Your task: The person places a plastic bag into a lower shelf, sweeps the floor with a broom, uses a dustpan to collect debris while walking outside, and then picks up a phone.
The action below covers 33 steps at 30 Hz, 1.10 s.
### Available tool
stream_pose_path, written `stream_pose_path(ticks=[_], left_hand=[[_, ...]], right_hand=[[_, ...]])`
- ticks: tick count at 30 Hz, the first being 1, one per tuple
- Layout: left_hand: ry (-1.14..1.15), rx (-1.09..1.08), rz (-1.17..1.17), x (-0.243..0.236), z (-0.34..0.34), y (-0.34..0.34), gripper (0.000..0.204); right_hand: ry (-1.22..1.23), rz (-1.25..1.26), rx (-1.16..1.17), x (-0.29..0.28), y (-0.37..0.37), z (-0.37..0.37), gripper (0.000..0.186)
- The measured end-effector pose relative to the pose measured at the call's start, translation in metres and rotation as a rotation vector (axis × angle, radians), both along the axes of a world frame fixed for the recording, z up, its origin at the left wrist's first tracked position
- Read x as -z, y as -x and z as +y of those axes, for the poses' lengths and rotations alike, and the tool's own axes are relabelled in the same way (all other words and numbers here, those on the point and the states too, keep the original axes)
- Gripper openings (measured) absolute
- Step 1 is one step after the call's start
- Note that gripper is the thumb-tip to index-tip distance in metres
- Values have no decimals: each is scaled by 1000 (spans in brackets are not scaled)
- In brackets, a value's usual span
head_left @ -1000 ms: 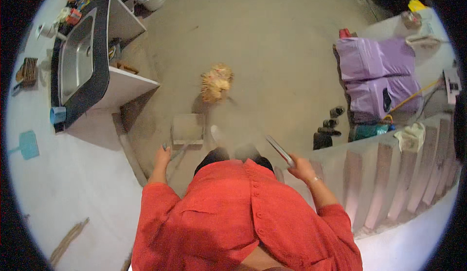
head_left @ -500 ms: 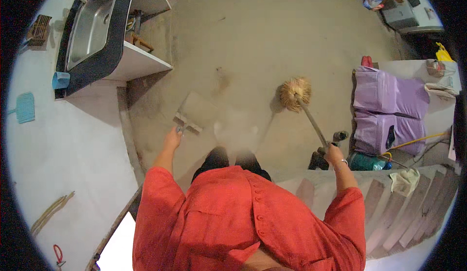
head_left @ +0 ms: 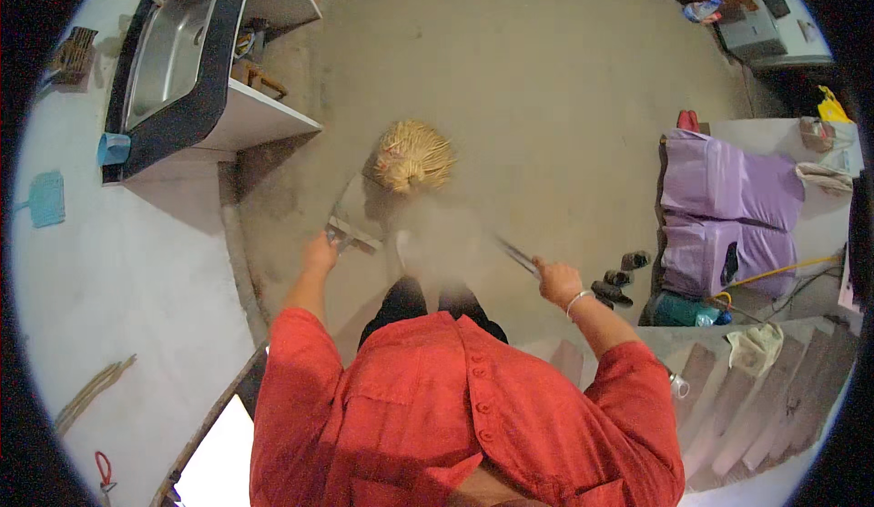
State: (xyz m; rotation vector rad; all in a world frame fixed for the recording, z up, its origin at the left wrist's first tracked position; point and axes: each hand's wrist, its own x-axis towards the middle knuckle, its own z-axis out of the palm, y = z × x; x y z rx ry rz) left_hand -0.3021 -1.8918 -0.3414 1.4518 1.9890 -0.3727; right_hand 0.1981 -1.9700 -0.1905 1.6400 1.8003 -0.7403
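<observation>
My left hand [head_left: 320,257] grips the handle of a flat dustpan [head_left: 355,234], which lies low over the concrete floor before my left leg. My right hand [head_left: 557,284] is closed round the long handle of a broom [head_left: 517,256]. The broom's round straw head [head_left: 414,154] is on the floor just beyond the dustpan, slightly left of the middle of the view. A pale blurred haze in the centre hides my feet and part of the handle.
A steel sink [head_left: 162,61] in a dark-edged counter stands at left, with a blue cup [head_left: 114,148]. At right are purple cloth-like covers [head_left: 733,175] on a ledge, dark footwear [head_left: 621,279] and a slatted concrete structure [head_left: 728,398]. Shelves and a grey box [head_left: 751,34] are back right.
In the last half second the straw broom head has swung from right to left toward the dustpan. My right hand has moved left with the handle. My left hand stays on the dustpan.
</observation>
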Motion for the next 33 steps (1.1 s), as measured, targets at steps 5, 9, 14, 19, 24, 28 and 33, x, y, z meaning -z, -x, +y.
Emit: stream_pose_path(ticks=[5, 9, 14, 19, 24, 28, 33], left_hand=[[87, -73, -28, -9, -8, -5, 39], [32, -211, -49, -21, -11, -5, 39], [51, -194, -53, -19, -9, -7, 40], [99, -161, -123, -20, -10, -9, 43], [78, -201, -136, 1, -15, -9, 45], [-4, -140, -94, 15, -15, -13, 45], [82, -195, -171, 8, 1, -25, 42]], right_hand=[[118, 105, 203, -56, 4, -32, 51], [37, 254, 265, -73, -22, -67, 56], [305, 578, 963, -97, -8, -56, 45], [217, 765, 1081, -52, 25, -7, 39], [-95, 676, 947, 7, 77, 74, 54], [22, 667, 996, 50, 95, 93, 58], [144, 606, 963, 67, 92, 21, 58]])
